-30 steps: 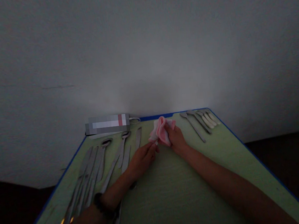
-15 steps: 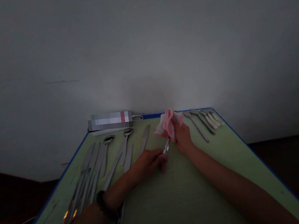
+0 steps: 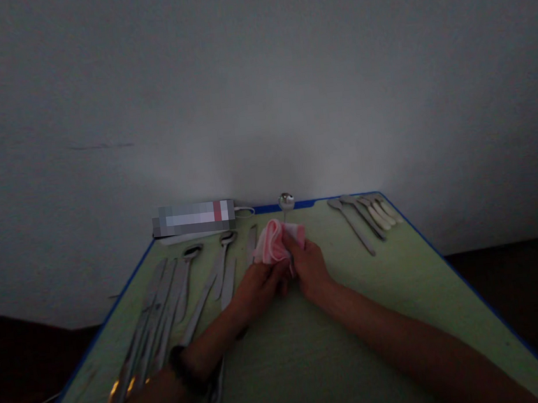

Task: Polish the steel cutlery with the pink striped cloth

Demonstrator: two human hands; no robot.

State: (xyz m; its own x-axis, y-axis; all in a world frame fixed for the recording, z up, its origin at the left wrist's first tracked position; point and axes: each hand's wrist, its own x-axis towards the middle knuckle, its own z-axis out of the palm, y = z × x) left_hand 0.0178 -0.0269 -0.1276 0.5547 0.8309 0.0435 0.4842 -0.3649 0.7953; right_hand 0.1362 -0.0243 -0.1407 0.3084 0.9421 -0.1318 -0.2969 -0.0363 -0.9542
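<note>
A shiny metal spoon (image 3: pixel 287 201) points away from me, its bowl showing beyond the folded pink and white cloth (image 3: pixel 273 241). My left hand (image 3: pixel 261 285) is closed around the handle end, which is hidden by fingers and cloth. Pressing the cloth about the spoon's handle is my right hand (image 3: pixel 308 263), thumb on top. Just left of the cloth lies a table knife (image 3: pixel 252 242). Another spoon (image 3: pixel 226 248) and a knife (image 3: pixel 228 283) lie nearer my left forearm.
Several long knives (image 3: pixel 148 310) and a spoon (image 3: pixel 187 274) lie along the left of the green table (image 3: pixel 360 333). At the back right rest more spoons (image 3: pixel 355 224), some white-handled. A blurred-out box (image 3: pixel 194 218) with a white cable stands at the back left, against the wall (image 3: pixel 257 87).
My right hand and the cloth have slid down the spoon toward my left hand, moving left and nearer. The spoon's bowl, covered before, now shows above the cloth.
</note>
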